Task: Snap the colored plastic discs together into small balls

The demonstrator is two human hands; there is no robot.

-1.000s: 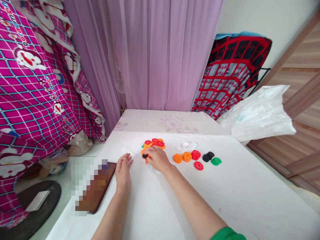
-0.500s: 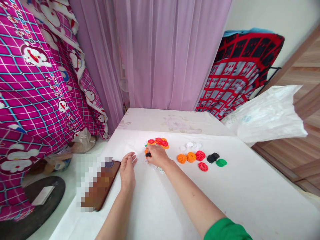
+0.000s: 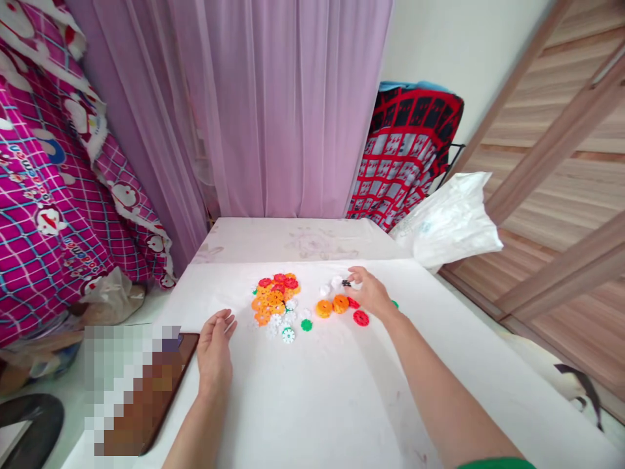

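A black disc [image 3: 346, 283] is pinched between the fingertips of my right hand [image 3: 370, 293], over the right group of discs. White discs [image 3: 325, 290], orange discs [image 3: 324, 309] and red discs [image 3: 361, 318] lie beside and below that hand, and a bit of green [image 3: 395, 304] shows past it. My left hand [image 3: 215, 345] rests at the left with loosely curled fingers and holds nothing. Between the hands is a mixed pile of orange, red and white discs [image 3: 270, 301], with a green disc [image 3: 306, 325] at its right.
The discs lie on a white-covered table [image 3: 303, 404]. A brown phone-like object [image 3: 161, 397], partly pixelated, lies at the left edge. A white plastic bag [image 3: 449, 221] stands at the back right corner, near a red-and-black cloth [image 3: 400, 150].
My right hand has moved right from the mixed pile to the right group, carrying a black disc. The view has turned to the right. My left hand stays left of the pile.
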